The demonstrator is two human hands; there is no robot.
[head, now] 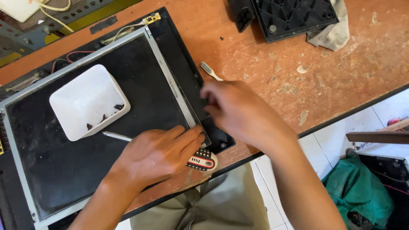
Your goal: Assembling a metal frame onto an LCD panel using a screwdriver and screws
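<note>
- Flat dark display panel with a thin silver metal frame: lies face-down on the worn reddish-brown wooden desk, filling the left half of the scene. Judged stiff but fragile, thin, and liable to crack if flexed; best taken by the metal frame edges, not the dark middle.
- Black plastic casing: sits under the panel, its border showing along the far and right sides.
- Left hand: rests palm-down on the panel's near right corner, fingers flat along the frame edge; its grip lies over a screwdriver with a black, red and cream handle, whose metal shaft shows to the left of the hand.
- Right hand: blurred, at the frame's right edge, fingers curled toward it; whether its grip holds anything cannot be told.
- Square white plastic tray: stands on the panel, far left, with a few small dark screws inside.
- Pale toothbrush: on the desk just beyond the right hand.
- Black ribbed plastic base: far right, on a grey cloth.
</note>
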